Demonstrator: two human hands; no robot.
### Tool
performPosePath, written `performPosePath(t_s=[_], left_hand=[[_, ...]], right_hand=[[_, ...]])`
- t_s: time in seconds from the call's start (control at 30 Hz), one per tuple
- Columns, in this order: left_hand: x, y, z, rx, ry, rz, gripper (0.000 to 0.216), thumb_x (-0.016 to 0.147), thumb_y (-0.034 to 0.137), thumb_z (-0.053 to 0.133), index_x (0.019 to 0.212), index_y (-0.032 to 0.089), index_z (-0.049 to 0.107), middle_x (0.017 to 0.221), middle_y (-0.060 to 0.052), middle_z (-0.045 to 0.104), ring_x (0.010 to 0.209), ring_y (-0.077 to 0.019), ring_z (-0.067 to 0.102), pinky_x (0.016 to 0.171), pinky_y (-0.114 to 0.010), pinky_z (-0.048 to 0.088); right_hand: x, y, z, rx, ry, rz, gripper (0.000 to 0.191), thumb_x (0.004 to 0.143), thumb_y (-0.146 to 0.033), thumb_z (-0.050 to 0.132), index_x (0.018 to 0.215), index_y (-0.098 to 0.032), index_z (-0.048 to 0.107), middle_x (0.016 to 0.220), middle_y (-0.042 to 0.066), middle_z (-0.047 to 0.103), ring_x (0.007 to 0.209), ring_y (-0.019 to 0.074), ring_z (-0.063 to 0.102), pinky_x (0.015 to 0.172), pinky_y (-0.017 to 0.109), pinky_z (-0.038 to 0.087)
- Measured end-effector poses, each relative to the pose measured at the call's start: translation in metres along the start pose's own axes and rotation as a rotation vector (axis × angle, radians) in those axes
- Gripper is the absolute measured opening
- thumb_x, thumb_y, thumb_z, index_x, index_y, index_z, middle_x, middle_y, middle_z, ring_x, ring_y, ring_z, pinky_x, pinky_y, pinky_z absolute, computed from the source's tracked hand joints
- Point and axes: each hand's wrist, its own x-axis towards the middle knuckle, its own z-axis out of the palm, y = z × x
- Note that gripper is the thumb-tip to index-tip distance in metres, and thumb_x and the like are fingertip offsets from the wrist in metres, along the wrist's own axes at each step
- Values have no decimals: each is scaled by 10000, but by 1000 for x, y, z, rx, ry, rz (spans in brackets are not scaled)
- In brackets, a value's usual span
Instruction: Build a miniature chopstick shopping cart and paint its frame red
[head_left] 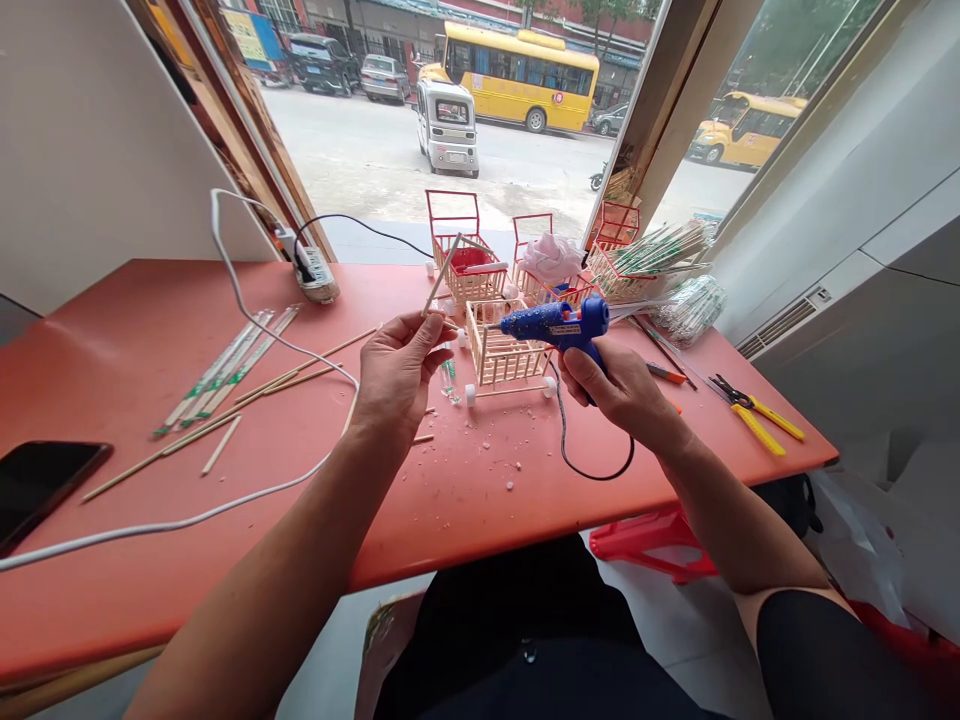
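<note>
My left hand (397,370) pinches a short wooden stick (442,275) that points up and to the right. My right hand (619,385) grips a blue glue gun (559,322) by its handle, its nozzle aimed left toward the stick. Just beyond both hands stands a small cart of wooden sticks (504,352) with white wheels. The gun's black cord (589,465) loops over the red table (112,380).
More stick carts with red frames (465,255) stand by the window. Loose sticks and wrapped chopsticks (225,375) lie at left, a phone (41,480) near the left edge, a white cable (247,310) to a power strip (315,270), yellow-handled pliers (757,415) at right.
</note>
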Motion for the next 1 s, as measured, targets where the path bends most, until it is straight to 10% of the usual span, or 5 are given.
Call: performPosePath(t_s=[1.0], left_hand=[[-1,3,0,36,5,-12,336,629,368,1041,805,214,800,807,-12,745,770,-128,706,635,-207,534]], right_hand=[[3,-8,-2,-55,-28,-29,576,1054,-740,478,785,-231,500,646,-2,558,623,142,489,626,339,328]])
